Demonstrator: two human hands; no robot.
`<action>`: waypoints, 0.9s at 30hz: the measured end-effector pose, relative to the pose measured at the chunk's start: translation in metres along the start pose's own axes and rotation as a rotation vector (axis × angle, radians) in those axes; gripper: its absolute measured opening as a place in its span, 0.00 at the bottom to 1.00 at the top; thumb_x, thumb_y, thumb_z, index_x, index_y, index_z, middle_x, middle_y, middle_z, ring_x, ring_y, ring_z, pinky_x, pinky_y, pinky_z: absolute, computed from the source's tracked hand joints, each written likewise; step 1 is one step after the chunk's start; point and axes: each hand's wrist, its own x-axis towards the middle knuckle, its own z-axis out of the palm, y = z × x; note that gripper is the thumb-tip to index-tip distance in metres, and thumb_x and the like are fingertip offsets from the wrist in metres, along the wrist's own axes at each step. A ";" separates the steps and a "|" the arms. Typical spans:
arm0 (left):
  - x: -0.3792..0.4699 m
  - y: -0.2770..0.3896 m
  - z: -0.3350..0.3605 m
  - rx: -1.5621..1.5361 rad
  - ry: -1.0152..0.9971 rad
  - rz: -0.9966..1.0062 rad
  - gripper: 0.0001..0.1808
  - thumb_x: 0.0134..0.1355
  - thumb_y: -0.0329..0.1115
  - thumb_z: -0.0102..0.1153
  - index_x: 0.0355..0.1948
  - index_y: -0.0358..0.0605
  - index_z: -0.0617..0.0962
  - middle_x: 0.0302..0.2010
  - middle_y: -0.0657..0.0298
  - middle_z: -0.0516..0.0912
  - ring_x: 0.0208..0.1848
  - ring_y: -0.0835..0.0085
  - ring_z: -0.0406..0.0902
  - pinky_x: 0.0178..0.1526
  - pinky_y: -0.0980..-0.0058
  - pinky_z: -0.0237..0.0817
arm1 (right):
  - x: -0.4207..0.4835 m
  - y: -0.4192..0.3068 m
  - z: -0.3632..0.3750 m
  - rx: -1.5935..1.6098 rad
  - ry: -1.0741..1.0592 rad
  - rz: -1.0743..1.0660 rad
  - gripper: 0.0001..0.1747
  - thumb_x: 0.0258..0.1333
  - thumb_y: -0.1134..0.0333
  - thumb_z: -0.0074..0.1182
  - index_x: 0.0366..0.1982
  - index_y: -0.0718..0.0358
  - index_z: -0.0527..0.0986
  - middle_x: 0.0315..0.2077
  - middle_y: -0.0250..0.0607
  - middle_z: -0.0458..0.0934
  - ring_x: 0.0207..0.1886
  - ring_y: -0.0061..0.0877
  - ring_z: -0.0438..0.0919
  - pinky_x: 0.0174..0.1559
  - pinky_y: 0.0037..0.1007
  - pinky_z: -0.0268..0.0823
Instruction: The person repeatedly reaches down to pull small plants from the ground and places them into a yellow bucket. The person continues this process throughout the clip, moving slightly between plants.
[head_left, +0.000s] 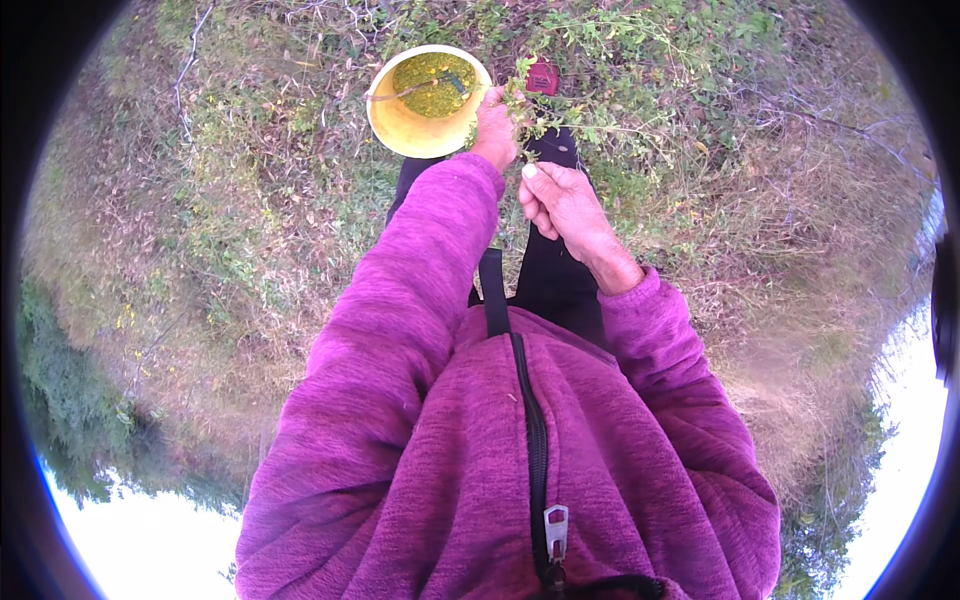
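My left hand (495, 129) is beside the right rim of a pale yellow plastic bucket (409, 133). It grips a leafy green plant stem (520, 101), whose leaves partly cover the fingers. Lower and to the right, my right hand (566, 202) pinches the near end of that greenery between thumb and forefinger, its other fingers curled. Small yellow-green plant bits (427, 94) cover the bucket's bottom. Across its mouth lies a thin brown strip or stick, with a small dark object (456, 81) near its right end; I cannot tell what that is.
A red shoe (541, 77) shows beyond my hands, below dark trousers (559, 262). Leafy plants (645, 112) grow to the right among dry grass (742, 232). Bare thin branches (184, 82) stand at the far left and right. A black strap (493, 292) hangs from my jacket's front.
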 end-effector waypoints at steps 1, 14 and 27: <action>-0.004 0.004 0.003 0.064 0.008 -0.041 0.04 0.62 0.28 0.46 0.36 0.47 0.73 0.28 0.65 0.76 0.25 0.73 0.74 0.25 0.72 0.70 | -0.004 0.001 -0.003 0.212 -0.094 0.059 0.18 0.66 0.59 0.44 0.25 0.63 0.71 0.17 0.31 0.69 0.17 0.20 0.66 0.18 0.23 0.57; -0.007 0.004 0.003 0.097 0.024 0.034 0.12 0.67 0.25 0.42 0.50 0.51 0.66 0.39 0.62 0.76 0.38 0.71 0.75 0.40 0.64 0.73 | -0.034 0.021 0.028 0.897 -0.498 0.202 0.18 0.67 0.58 0.43 0.28 0.64 0.70 0.20 0.38 0.71 0.16 0.21 0.66 0.16 0.24 0.57; 0.032 0.047 -0.040 0.133 -0.013 -0.214 0.14 0.63 0.22 0.45 0.49 0.44 0.71 0.44 0.56 0.78 0.43 0.62 0.76 0.48 0.59 0.71 | 0.090 0.104 0.048 -0.263 -0.003 -0.169 0.27 0.57 0.63 0.54 0.57 0.64 0.67 0.46 0.43 0.77 0.48 0.32 0.77 0.53 0.31 0.68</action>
